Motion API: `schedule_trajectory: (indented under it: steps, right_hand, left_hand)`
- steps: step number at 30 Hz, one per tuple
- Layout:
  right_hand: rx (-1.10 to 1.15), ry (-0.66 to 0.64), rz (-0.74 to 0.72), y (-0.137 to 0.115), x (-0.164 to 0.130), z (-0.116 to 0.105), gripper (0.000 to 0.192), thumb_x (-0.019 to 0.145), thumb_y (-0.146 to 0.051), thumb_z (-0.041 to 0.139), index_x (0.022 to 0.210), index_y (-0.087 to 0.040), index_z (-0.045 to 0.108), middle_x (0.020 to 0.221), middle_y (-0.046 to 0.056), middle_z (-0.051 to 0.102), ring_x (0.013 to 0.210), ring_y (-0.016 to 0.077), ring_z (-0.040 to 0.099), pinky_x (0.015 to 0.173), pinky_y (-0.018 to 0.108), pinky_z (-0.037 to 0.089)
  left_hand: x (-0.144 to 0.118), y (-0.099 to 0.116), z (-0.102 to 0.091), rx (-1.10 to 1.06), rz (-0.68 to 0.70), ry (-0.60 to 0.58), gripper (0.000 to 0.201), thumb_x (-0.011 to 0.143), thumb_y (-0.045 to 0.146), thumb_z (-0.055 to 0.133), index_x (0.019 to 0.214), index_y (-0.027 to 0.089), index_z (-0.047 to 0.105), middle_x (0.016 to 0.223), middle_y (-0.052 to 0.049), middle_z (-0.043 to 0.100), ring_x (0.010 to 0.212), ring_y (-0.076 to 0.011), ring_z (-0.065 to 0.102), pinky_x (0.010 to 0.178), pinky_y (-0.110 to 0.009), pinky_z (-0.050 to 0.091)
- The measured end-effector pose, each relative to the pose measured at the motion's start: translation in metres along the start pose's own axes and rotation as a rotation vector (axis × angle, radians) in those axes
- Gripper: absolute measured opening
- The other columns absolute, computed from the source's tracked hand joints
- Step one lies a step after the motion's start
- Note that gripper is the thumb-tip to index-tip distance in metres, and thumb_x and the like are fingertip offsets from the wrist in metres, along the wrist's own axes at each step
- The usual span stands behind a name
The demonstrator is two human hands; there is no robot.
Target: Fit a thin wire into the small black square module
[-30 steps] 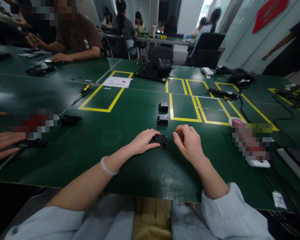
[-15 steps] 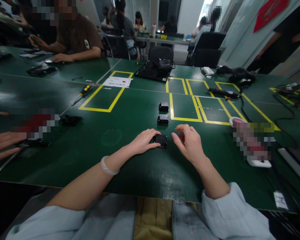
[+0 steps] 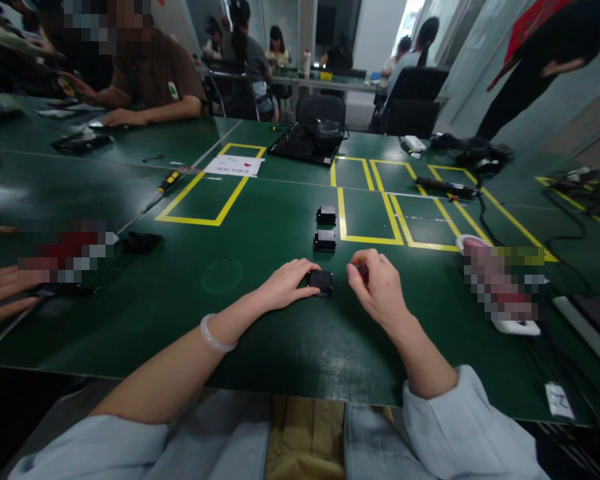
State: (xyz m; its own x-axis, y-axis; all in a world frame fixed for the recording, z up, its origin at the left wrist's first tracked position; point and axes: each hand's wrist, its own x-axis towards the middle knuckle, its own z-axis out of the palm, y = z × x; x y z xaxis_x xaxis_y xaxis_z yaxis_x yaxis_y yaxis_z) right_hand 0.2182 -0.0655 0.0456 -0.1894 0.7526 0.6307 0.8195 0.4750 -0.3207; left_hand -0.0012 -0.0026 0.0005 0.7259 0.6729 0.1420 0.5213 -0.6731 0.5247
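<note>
On the green table [image 3: 260, 220], my left hand [image 3: 286, 284] rests flat with its fingertips gripping the left side of a small black box [image 3: 321, 281]. Just right of that box, my right hand [image 3: 377, 288] is curled around a small dark reddish object [image 3: 363, 271] pinched between thumb and fingers. Two more small black boxes [image 3: 325, 241] [image 3: 326, 215] lie in a line beyond the near one, beside a yellow taped rectangle.
Yellow tape outlines [image 3: 370, 207] mark the tabletop. A black tray with gear [image 3: 310, 139], a white paper [image 3: 234, 164], a screwdriver [image 3: 167, 181] and a black tool with cable [image 3: 447, 187] lie farther back. Another person's hand [image 3: 0, 293] is at the left edge; people sit behind.
My hands have hardly moved; the right hand's fingers have closed a little tighter on the small object. A person at the back right has walked further into view.
</note>
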Motion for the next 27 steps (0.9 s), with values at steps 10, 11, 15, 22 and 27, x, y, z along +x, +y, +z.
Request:
schedule_trajectory:
  steps: [10, 11, 15, 22, 27]
  right_hand:
    - [0.034, 0.022, 0.019, 0.0003, -0.0015, 0.0038, 0.011, 0.089, -0.022, 0.045, 0.099, -0.020, 0.049, 0.076, 0.003, 0.060, 0.067, 0.0178, 0.056, 0.066, 0.032, 0.045]
    - [0.031, 0.016, 0.016, -0.0001, -0.0014, 0.0033, 0.010, 0.089, -0.022, 0.045, 0.099, -0.020, 0.049, 0.075, 0.003, 0.060, 0.067, 0.0178, 0.056, 0.066, 0.032, 0.045]
    - [0.022, -0.003, 0.008, -0.0003, -0.0013, 0.0024, 0.009, 0.091, -0.029, 0.049, 0.095, -0.021, 0.050, 0.074, 0.002, 0.059, 0.065, 0.0164, 0.054, 0.066, 0.031, 0.043]
    - [0.044, 0.025, -0.010, -0.0015, -0.0004, 0.0036, 0.010, 0.089, -0.020, 0.045, 0.099, -0.021, 0.049, 0.074, 0.001, 0.059, 0.066, 0.0168, 0.055, 0.067, 0.031, 0.044]
    - [0.021, 0.004, -0.050, -0.0031, 0.0006, 0.0016, 0.005, 0.093, -0.024, 0.046, 0.092, -0.022, 0.050, 0.075, 0.001, 0.061, 0.064, 0.0152, 0.054, 0.065, 0.029, 0.042]
  left_hand:
    - [-0.0001, 0.0003, 0.0002, -0.005, 0.007, 0.004, 0.036, 0.091, 0.043, 0.059, 0.118, 0.020, 0.054, 0.112, -0.008, 0.060, 0.104, -0.0247, 0.057, 0.087, -0.036, 0.045]
    - [0.0000, 0.0002, 0.0002, -0.007, 0.007, 0.003, 0.036, 0.091, 0.044, 0.059, 0.118, 0.020, 0.054, 0.113, -0.008, 0.060, 0.104, -0.0246, 0.057, 0.087, -0.036, 0.045]
    - [0.0000, -0.0002, 0.0003, -0.004, -0.001, -0.002, 0.037, 0.090, 0.044, 0.059, 0.118, 0.019, 0.054, 0.112, -0.009, 0.060, 0.103, -0.0252, 0.057, 0.087, -0.037, 0.045]
    - [-0.0005, -0.0013, 0.0009, 0.000, -0.005, 0.003, 0.037, 0.090, 0.043, 0.060, 0.118, 0.020, 0.054, 0.112, -0.009, 0.061, 0.104, -0.0251, 0.057, 0.088, -0.037, 0.045]
    - [-0.0006, -0.0002, 0.0002, 0.002, -0.003, 0.000, 0.035, 0.090, 0.043, 0.060, 0.117, 0.020, 0.054, 0.111, -0.008, 0.061, 0.103, -0.0248, 0.057, 0.088, -0.036, 0.045]
